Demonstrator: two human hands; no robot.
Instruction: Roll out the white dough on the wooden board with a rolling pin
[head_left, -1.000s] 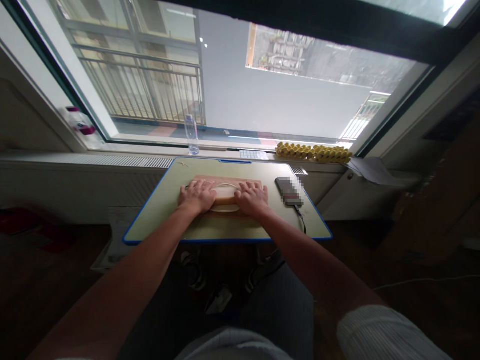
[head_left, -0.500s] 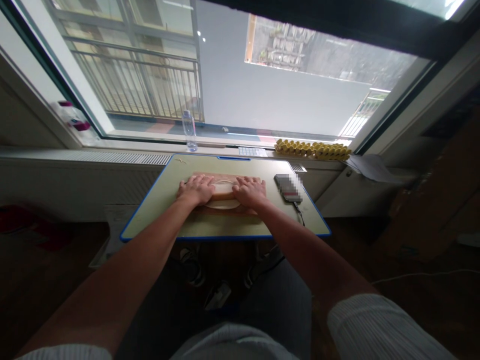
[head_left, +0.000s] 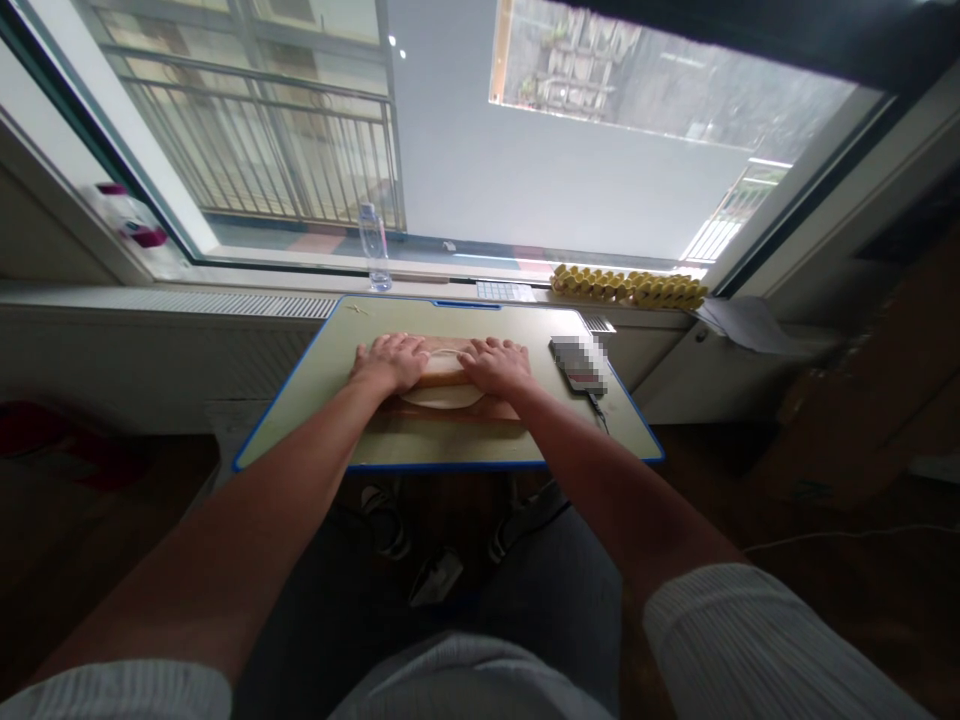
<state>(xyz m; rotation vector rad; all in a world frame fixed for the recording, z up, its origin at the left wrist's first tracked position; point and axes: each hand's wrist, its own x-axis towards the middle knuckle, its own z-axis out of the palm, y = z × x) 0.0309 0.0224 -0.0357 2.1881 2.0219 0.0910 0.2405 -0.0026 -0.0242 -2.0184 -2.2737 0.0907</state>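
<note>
A wooden rolling pin (head_left: pixel 442 379) lies crosswise over a flat, pale round sheet of dough (head_left: pixel 444 398). My left hand (head_left: pixel 391 362) is curled over the pin's left end, and my right hand (head_left: pixel 495 366) over its right end. Both press down from above, hiding the pin's ends. Beneath the dough is a reddish-brown wooden board (head_left: pixel 491 411). Dough shows in front of the pin and, as a thinner strip, behind it between my hands.
The board rests on a small blue-edged table (head_left: pixel 300 420). A phone-like device (head_left: pixel 576 364) with a cable lies at its right. On the windowsill stand a clear bottle (head_left: pixel 374 248), a white keyboard-like object (head_left: pixel 505 291) and yellow egg cartons (head_left: pixel 628 287). Papers (head_left: pixel 741 322) lie farther right.
The scene sits slightly higher in the picture as my head has tilted. My hands stay on the rolling pin, with little visible movement over the dough.
</note>
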